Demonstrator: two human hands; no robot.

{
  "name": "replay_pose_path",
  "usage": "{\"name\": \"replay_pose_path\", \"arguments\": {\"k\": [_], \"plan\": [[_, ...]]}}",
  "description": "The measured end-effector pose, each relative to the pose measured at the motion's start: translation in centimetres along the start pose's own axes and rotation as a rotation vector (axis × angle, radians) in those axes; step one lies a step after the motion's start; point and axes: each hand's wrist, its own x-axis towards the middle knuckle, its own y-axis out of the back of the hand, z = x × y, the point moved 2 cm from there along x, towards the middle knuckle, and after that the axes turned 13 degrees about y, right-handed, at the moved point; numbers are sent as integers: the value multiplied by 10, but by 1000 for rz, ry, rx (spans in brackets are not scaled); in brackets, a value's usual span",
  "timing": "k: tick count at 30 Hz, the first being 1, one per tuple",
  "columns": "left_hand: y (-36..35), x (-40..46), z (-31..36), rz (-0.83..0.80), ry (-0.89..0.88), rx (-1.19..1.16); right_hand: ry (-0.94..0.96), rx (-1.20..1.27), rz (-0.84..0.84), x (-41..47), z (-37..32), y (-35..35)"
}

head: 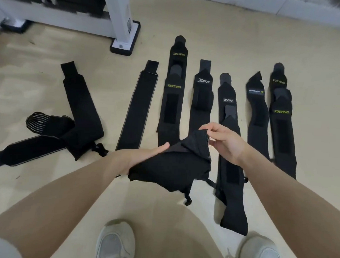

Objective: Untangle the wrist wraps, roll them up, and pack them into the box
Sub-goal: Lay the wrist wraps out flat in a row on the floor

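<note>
A black wrap (169, 167) is pinched at its top by the right hand (225, 142); the left hand (145, 157) seems flat beneath. It should be rolled tightly, edges aligned.

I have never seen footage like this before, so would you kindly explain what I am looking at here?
There is no machine: a person wears a camera on the head, looking down at their own arms and white shoes. On the pale floor black wrist wraps lie side by side, some marked XUEYING, one XTEP. At the left, a few tangled wraps cross each other. The left hand supports a bunched black wrap with straight fingers, while the right hand pinches its upper edge. A white frame stands behind. No box is visible.
</note>
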Motion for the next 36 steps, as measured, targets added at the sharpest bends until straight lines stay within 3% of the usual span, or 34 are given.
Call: {"name": "replay_pose_path", "arguments": {"k": [2, 5, 9, 12, 16, 21, 23, 25, 28, 31, 36], "plan": [[-2, 8, -10, 68, 37, -129, -15, 112, 85, -2, 9, 13], [-5, 14, -13, 231, 40, -116, -96, 289, 107, -7, 14, 15], [-3, 22, -15, 361, 64, 117, -127, 594, 321, -9, -1, 14], [13, 38, -37, 467, 56, 303, 15, 961, 523, -10, -14, 40], [3, 34, -38, 436, 42, 459, -41, 799, 426, -20, -11, 47], [-38, 13, 5, 208, 1, 806, -122, 625, 340, -23, -15, 14], [-48, 4, 22, 190, -170, 599, -121, 602, 251, -22, -14, 7], [-51, -6, 36, 112, -377, 132, -94, 619, 176, -22, -12, 3], [-48, -14, 43, -133, -502, -391, -50, 586, 127, -22, -9, 2], [-53, -16, 45, -139, -588, -545, -52, 503, 58, -24, -3, -2], [-53, -17, 47, 134, -723, -478, -15, 370, 28, -19, 2, -14]]}}
